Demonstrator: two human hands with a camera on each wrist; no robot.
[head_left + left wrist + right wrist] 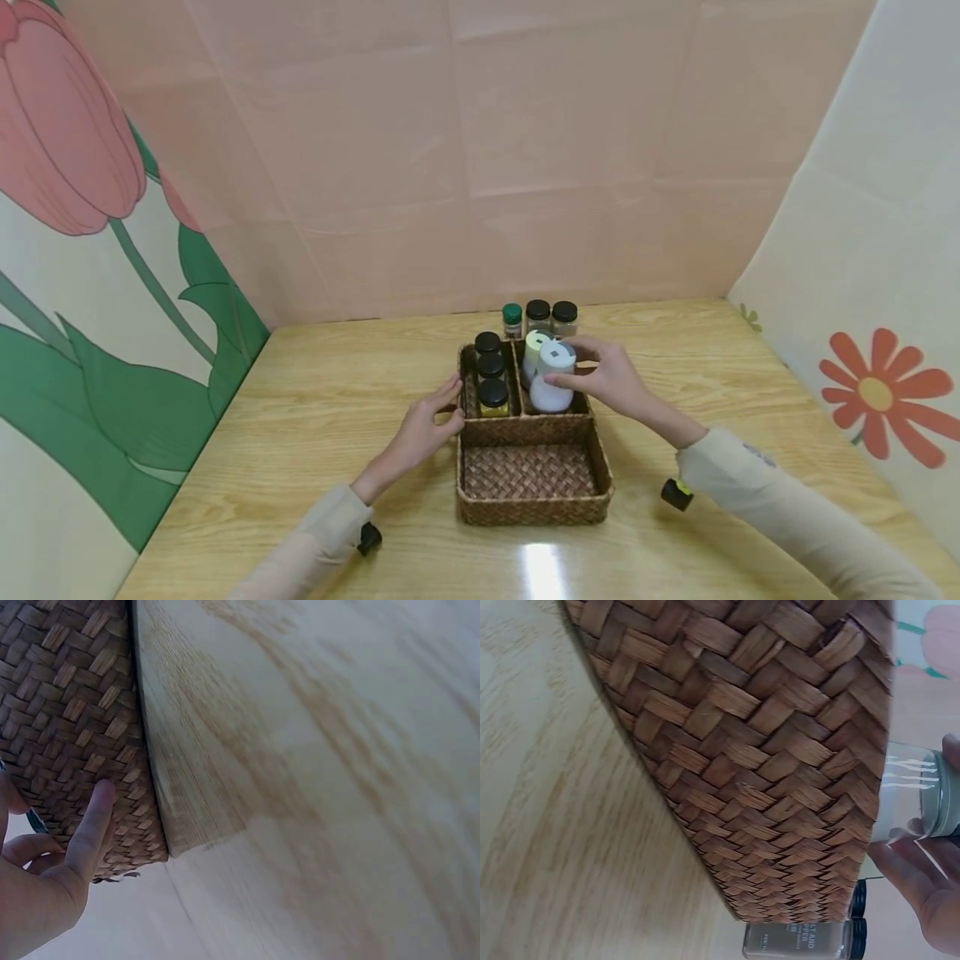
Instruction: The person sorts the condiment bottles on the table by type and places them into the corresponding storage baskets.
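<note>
A brown woven basket (534, 510) with three compartments stands on the table. My right hand (617, 382) pinches a clear seasoning jar with a pale lid (557, 357) over the back right compartment. In the right wrist view, the clear wall of that seasoning jar (906, 796) shows beyond the basket's edge. Beside it is another jar with a yellowish lid (534, 346). My left hand (422, 427) touches the basket's left side, one finger extended along the weave in the left wrist view. Black-lidded jars (491, 365) fill the back left compartment. The front compartment's woven floor is visible.
Behind the basket stand a green-capped bottle (512, 317) and two black-lidded jars (564, 313). A pink covering (480, 150) hangs at the table's back edge. Printed sheets with flowers (876, 392) flank both sides.
</note>
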